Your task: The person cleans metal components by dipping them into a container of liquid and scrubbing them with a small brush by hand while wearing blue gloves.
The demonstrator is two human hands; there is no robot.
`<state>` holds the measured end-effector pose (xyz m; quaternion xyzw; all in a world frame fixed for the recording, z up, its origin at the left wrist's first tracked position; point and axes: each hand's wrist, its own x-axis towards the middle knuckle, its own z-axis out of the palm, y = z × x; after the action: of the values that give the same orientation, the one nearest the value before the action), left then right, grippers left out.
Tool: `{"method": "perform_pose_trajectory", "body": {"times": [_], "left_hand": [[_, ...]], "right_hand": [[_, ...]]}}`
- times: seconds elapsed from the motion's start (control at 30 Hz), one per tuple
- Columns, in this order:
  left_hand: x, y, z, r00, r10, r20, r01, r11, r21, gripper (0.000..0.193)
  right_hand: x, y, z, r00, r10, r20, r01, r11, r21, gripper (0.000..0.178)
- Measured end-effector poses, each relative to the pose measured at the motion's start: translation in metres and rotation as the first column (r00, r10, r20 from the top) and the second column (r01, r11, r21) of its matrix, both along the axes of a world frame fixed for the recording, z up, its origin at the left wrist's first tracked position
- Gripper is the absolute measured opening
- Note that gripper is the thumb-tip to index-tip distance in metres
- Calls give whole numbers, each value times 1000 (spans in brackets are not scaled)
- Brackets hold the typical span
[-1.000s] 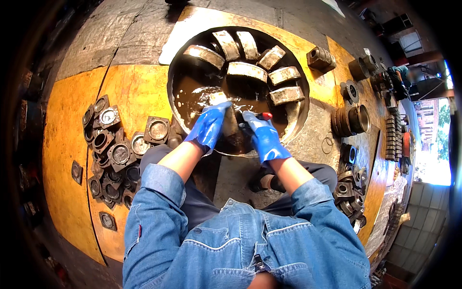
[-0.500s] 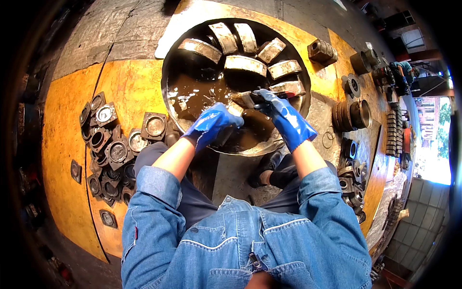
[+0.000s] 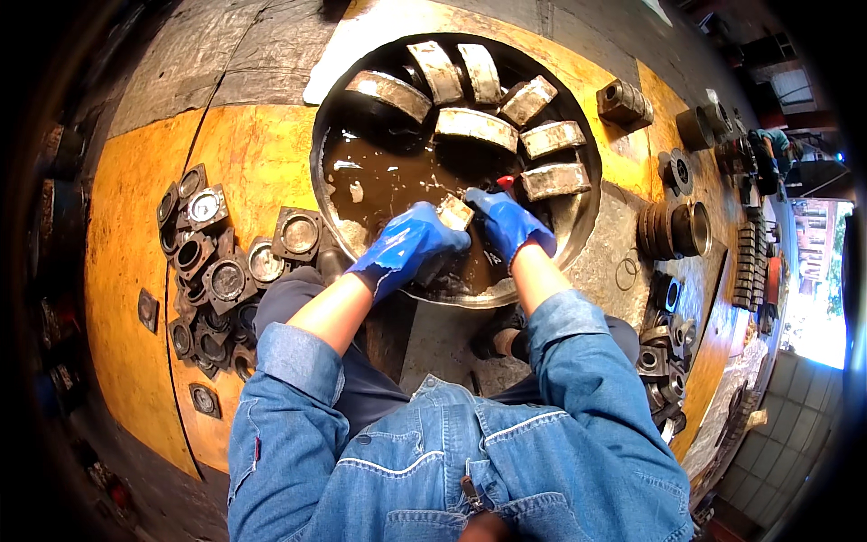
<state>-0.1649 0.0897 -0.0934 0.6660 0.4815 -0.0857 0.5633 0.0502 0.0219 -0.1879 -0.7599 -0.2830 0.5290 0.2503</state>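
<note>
Both my hands wear blue rubber gloves and are over a round black tub [image 3: 318, 172] of murky brown liquid. My left hand [image 3: 417, 242] is closed around a pale, worn metal block [image 3: 454, 212]. Close against that block, my right hand [image 3: 510, 219] is closed on a tool whose red end [image 3: 505, 182] pokes out above the glove; its other end is hidden. Several curved metal pieces stand in the tub beyond my hands, among them a wide one [image 3: 477, 127] and another [image 3: 555, 181] to the right.
A heap of square metal parts with round holes [image 3: 226, 280] lies to the left on a yellow board [image 3: 126, 235]. To the right are metal rings [image 3: 691, 228], a stacked metal part [image 3: 624, 105] and more castings [image 3: 652, 361]. A person [image 3: 775, 143] is far off at right.
My right hand has come down and left, closer to the block in my left hand. The red end now sits above the right glove. The view has shifted slightly.
</note>
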Motion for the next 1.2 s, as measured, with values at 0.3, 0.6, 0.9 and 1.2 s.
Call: {"method": "perform_pose_trajectory", "body": {"times": [0.3, 0.6, 0.9, 1.2], "left_hand": [[-4, -3, 9, 996, -48, -72, 54, 996, 74, 79], [-21, -29, -41, 970, -209, 125, 112, 838, 534, 47], [11, -20, -18, 997, 24, -77, -15, 994, 108, 51], [13, -52, -69, 905, 311, 289, -377, 901, 212, 50]], "right_hand": [[-4, -7, 31, 918, 254, 306, -339, 902, 269, 39], [51, 27, -2, 932, -201, -303, 217, 976, 18, 23], [156, 43, -186, 970, -228, -87, 226, 974, -33, 39], [21, 2, -51, 990, 36, -139, -45, 997, -62, 34]]}}
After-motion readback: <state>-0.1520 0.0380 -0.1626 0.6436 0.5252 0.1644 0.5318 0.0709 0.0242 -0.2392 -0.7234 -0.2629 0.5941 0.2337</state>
